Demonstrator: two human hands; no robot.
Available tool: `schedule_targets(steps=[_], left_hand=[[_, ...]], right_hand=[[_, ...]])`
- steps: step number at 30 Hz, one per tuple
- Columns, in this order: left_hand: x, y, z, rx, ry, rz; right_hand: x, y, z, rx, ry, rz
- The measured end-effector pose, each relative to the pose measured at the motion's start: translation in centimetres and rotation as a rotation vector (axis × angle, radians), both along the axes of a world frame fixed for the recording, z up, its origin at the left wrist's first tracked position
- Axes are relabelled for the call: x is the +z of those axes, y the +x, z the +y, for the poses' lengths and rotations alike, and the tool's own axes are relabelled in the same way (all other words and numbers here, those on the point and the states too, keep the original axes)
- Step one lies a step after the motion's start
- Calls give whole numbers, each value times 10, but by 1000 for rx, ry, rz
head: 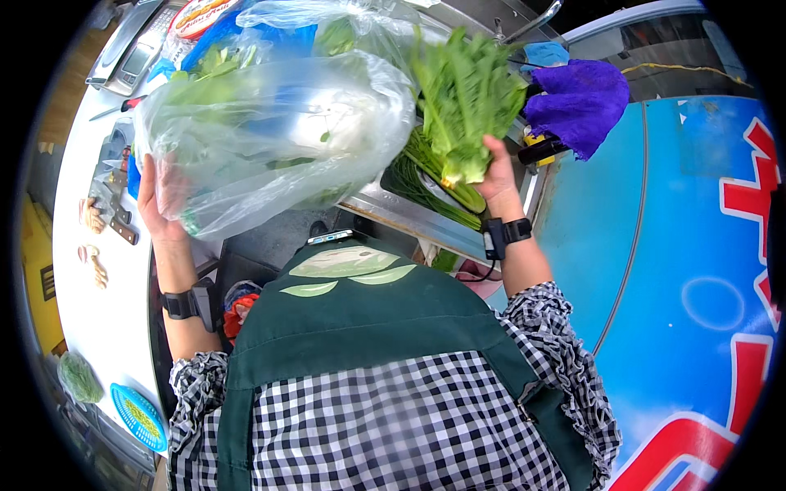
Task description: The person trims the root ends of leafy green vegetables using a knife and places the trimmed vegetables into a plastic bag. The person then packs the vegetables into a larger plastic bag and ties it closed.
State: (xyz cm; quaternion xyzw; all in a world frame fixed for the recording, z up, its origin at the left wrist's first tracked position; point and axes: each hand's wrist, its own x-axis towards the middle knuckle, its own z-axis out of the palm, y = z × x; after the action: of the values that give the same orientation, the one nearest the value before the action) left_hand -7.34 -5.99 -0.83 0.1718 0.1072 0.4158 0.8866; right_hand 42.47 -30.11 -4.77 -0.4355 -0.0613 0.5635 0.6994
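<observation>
My right hand [498, 172] grips a head of green leafy lettuce [470, 104] near its pale cut base, leaves pointing away from me. On the left, my left hand [161, 199] holds the edge of a large clear plastic bag [276, 135], its fingers partly seen through the film. The bag bulges open towards the lettuce. Green leaves and a white thing show blurred through the plastic; I cannot tell which lie inside it. Below the lettuce, long thin green stalks [424, 190] rest in the metal sink [393, 205].
Knives [120, 215] and ginger-like roots [92, 215] lie on the white counter [92, 319] at left, with a digital scale [138, 58] farther back. A blue basket [138, 417] stands nearer me. Beyond the sink hang a faucet [540, 18] and a purple cloth [577, 107].
</observation>
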Motion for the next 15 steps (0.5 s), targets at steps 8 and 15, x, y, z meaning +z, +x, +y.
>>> schedule_targets(steps=[8,15], left_hand=[[9,-10,-23,96,-49,120],[14,-24,-33,176,-41,380]], right_hand=[[-98,28,-22,381,-480,-885],[-162,29,-21,953,-671,-1410]])
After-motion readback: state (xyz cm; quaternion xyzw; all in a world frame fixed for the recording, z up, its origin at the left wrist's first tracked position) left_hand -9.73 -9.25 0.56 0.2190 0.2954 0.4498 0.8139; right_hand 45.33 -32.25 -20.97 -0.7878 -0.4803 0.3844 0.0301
